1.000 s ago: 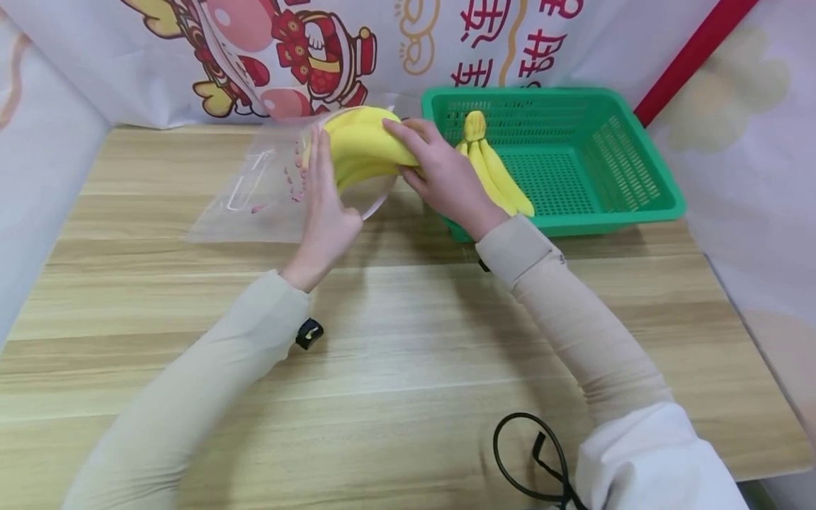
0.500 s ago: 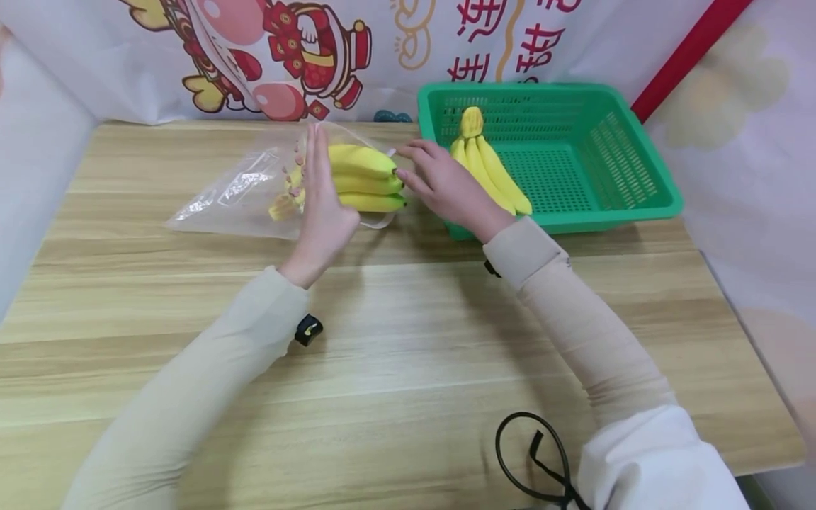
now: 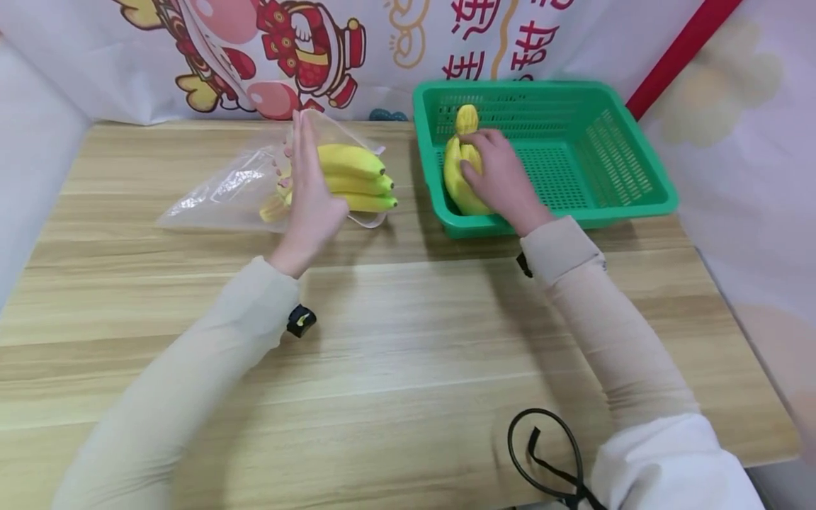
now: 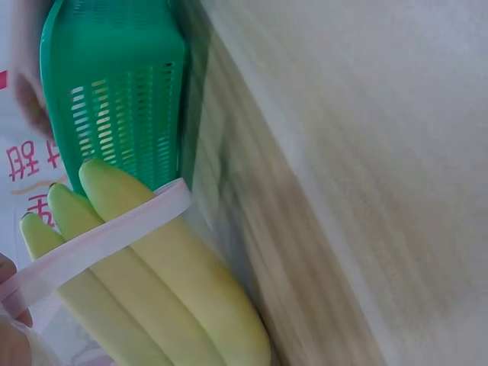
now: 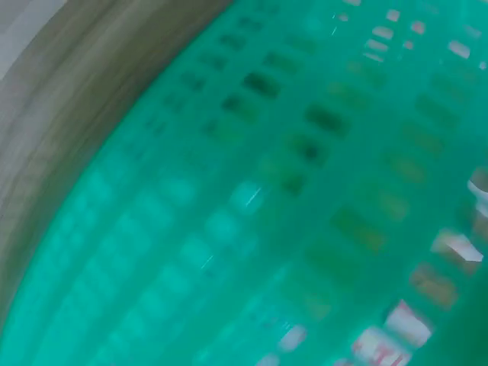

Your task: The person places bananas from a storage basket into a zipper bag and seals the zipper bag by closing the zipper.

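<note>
A bunch of bananas [image 3: 353,180] lies inside a clear plastic bag [image 3: 223,191], tips toward the bag's mouth, which faces right. My left hand [image 3: 312,202] stands at that mouth with straight fingers touching the bag. The left wrist view shows the bag's pale rim strip [image 4: 107,238] crossing the bananas [image 4: 152,282], with fingertips at the left edge. My right hand [image 3: 503,173] reaches into the green basket [image 3: 548,219], its fingers and thumb curled over another bunch of bananas [image 3: 460,188] at the left end. The right wrist view is blurred and shows only basket wall [image 5: 229,252].
The wooden table [image 3: 382,354] carries the bag on the left and the basket at the back right. A printed sheet [image 3: 395,42] hangs behind them. A black cable loop [image 3: 545,460] lies near the front edge.
My right hand let go of the first bunch, now lying in the bag, and moved right into the basket onto the other bunch. The left hand stayed at the bag's mouth.
</note>
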`<state>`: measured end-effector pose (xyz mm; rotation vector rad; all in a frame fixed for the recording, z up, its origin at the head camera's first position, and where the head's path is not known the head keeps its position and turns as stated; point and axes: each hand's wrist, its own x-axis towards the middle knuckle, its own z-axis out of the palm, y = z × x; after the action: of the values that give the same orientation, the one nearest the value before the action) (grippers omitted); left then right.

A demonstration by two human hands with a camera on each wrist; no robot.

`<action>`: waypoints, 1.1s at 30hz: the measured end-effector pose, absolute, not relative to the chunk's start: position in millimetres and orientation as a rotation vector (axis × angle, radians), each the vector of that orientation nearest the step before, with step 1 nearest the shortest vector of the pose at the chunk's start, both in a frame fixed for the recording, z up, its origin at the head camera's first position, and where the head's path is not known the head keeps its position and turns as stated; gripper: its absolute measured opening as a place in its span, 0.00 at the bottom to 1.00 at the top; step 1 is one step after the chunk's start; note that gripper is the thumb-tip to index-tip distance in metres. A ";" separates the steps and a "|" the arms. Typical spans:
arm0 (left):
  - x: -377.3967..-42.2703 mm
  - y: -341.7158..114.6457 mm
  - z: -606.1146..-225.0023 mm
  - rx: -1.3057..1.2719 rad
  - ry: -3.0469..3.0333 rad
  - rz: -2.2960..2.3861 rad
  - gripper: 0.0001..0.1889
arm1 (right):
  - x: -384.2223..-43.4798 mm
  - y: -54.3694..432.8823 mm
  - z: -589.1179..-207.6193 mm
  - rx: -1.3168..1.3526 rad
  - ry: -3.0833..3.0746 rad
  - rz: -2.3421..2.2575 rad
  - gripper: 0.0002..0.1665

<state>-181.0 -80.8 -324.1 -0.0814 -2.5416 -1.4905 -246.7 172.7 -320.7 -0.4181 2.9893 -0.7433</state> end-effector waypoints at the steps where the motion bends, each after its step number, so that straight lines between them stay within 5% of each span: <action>1: -181.1 -81.7 -322.7 -0.076 -2.545 -1.495 0.55 | -248.0 178.9 -320.8 -0.365 2.964 -0.735 0.33; 6: -180.7 -85.3 -319.0 -0.025 -2.587 -1.520 0.55 | -254.8 206.0 -322.6 -0.113 2.716 -0.659 0.49; 19: -184.4 -90.1 -307.0 0.046 -2.570 -1.569 0.58 | -257.8 210.2 -325.1 -0.099 2.556 -0.613 0.57; 33: -196.2 -100.6 -285.9 0.118 -2.586 -1.516 0.55 | -257.3 209.3 -328.6 -0.067 2.584 -0.696 0.50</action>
<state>-196.2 -100.6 -285.9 0.1181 -2.5858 -1.5157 -257.3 209.3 -328.6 -0.0671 2.5843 -0.6958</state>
